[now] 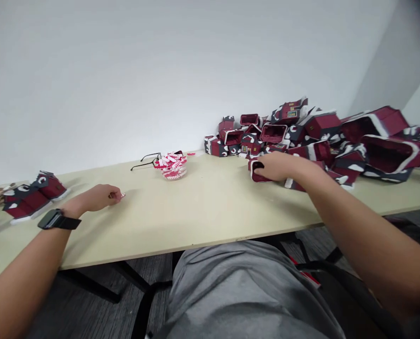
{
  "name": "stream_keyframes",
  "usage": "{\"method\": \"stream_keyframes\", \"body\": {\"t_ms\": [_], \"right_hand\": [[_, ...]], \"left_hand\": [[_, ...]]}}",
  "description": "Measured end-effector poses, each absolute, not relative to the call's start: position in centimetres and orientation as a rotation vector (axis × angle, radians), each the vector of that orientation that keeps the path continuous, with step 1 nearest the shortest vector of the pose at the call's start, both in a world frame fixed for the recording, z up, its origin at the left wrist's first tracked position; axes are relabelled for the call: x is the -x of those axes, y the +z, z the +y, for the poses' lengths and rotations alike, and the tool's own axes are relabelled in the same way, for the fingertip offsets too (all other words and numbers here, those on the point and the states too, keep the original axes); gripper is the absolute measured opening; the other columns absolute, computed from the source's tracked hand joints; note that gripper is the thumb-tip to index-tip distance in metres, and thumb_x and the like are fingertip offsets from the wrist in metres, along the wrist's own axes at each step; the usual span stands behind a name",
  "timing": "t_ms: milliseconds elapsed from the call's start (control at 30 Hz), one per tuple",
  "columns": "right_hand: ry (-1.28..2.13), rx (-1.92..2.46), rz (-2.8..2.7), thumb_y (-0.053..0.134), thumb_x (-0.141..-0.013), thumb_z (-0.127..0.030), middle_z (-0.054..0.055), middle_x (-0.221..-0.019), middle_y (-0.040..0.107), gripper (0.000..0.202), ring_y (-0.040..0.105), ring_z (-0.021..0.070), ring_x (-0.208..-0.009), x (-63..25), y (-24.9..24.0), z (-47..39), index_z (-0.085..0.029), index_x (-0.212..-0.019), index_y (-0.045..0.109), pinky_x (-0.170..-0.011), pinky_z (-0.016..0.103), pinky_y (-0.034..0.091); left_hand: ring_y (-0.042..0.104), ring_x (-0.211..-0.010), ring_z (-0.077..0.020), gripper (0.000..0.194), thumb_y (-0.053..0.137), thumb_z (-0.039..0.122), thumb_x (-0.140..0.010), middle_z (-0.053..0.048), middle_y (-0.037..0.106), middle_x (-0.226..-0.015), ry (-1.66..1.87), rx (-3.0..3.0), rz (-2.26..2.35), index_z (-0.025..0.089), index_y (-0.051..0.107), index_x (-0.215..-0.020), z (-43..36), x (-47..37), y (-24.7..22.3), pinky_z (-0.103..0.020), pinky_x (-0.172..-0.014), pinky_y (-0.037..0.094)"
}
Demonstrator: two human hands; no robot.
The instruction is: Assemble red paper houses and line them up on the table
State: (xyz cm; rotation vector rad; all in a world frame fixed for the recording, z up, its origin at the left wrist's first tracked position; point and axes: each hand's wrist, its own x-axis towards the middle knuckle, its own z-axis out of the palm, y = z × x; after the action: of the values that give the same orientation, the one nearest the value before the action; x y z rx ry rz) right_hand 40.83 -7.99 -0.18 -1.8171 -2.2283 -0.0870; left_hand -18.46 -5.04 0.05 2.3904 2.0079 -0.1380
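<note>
My left hand (97, 198) pinches a small red-and-white piece (123, 195) just above or at the pale surface (196, 207), while my right hand (275, 165) reaches to a dark red house (253, 169) at the near left side of a heaped pile (323, 126). The right fingers are bent at the house's white-rimmed opening; from this distance, I cannot tell whether they have closed on it. I judge this to be the moment of taking hold. Lifting from here would call for a firm grip on the rim and a leftward draw, since the pile crowds the right hand's other side and could shift if brushed.

Between the hands lies a broad stretch of surface, the easiest room for moving. At its back, a bowl (174, 174) heaped with red-and-white pieces stands beside black glasses (143, 165), whose arms point left and could be caught by a low sweep. The wall (125, 84) limits reach behind; the front edge (192, 246) runs just above my lap (245, 282). Two more houses (52, 187) stand beyond my left wrist, near enough for the watch (59, 220) to warrant care.
</note>
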Motion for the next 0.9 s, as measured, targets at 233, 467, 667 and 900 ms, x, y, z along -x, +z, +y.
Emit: {"method": "stream_keyframes", "body": {"t_ms": [233, 467, 667, 900], "right_hand": [[-0.524, 1.865, -2.235, 0.04, -0.09, -0.005, 0.031, -0.156, 0.047, 0.066, 0.048, 0.0414, -0.145, -38.5, -3.9, -11.6, 0.006, -0.155, 0.039, -0.111, 0.053, 0.048], [-0.592, 1.842, -2.198, 0.033, -0.093, -0.001, 0.025, -0.165, 0.036, 0.066, 0.037, 0.0365, -0.154, -37.4, -5.9, -14.7, 0.003, -0.159, 0.036, -0.12, 0.05, 0.042], [-0.663, 1.783, -2.094, 0.036, -0.104, -0.018, 0.015, -0.148, 0.063, 0.048, 0.064, 0.0336, -0.13, -37.6, -5.6, -17.3, -0.018, -0.146, 0.059, -0.084, 0.039, 0.06], [-0.674, 1.782, -2.26, 0.047, -0.1, -0.017, 0.016, -0.096, 0.08, 0.033, 0.075, 0.0328, -0.087, -36.0, -2.1, -14.6, -0.019, -0.114, 0.077, -0.064, 0.035, 0.045]], "left_hand": [[0.067, -0.096, -0.0265, 0.051, 0.052, 0.062, -0.083, -0.009, 0.077, -0.106, 0.137, -2.441, 2.172, 0.019, 0.07, -0.102, -6.4, 18.1, 0.0, -0.029, -0.082, 0.045], [0.066, -0.096, -0.0265, 0.042, 0.04, 0.054, -0.094, -0.009, 0.076, -0.108, 0.191, -2.469, 2.183, 0.02, 0.064, -0.101, -6.8, 17.6, -0.8, -0.03, -0.084, 0.044], [0.063, -0.094, -0.0225, 0.036, 0.025, 0.052, -0.106, -0.007, 0.068, -0.109, 0.57, -2.458, 2.148, 0.022, 0.044, -0.111, -7.0, 16.2, -0.7, -0.029, -0.082, 0.044], [0.062, -0.087, -0.0225, 0.038, 0.034, 0.055, -0.106, -0.006, 0.068, -0.103, 0.616, -2.747, 1.735, 0.022, 0.052, -0.109, -8.5, 8.0, 1.5, -0.031, -0.076, 0.042]]}}
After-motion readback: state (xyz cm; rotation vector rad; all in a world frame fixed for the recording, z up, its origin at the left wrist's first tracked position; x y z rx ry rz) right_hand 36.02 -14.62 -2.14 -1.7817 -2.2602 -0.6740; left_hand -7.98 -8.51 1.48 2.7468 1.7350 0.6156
